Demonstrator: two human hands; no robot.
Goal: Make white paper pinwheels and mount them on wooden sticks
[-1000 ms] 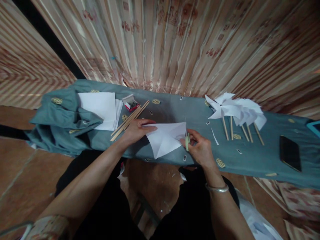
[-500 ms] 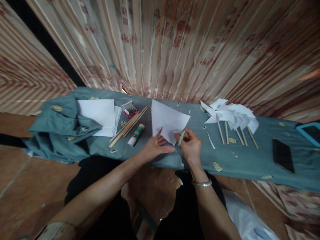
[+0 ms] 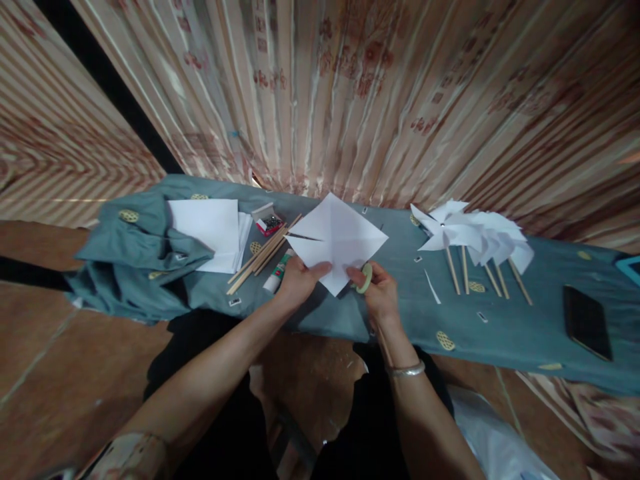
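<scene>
Evidently, in the head view, we seem midway through slitting corners: our left hand (image 3: 299, 281) pinches the square white paper (image 3: 336, 232) above the surface (image 3: 416, 321), near its front edge; our right hand (image 3: 383, 295), nearly closed, holds green-handled scissors (image 3: 369, 270) against it. Another cut would call for freeing the blades.

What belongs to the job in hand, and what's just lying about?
Likely the job: held paper, green-handled scissors, paper stack, wooden sticks, glue stick, small red box, paper pinwheels.

Likely lying about: phone, blue-edged object, paper sliver.
</scene>
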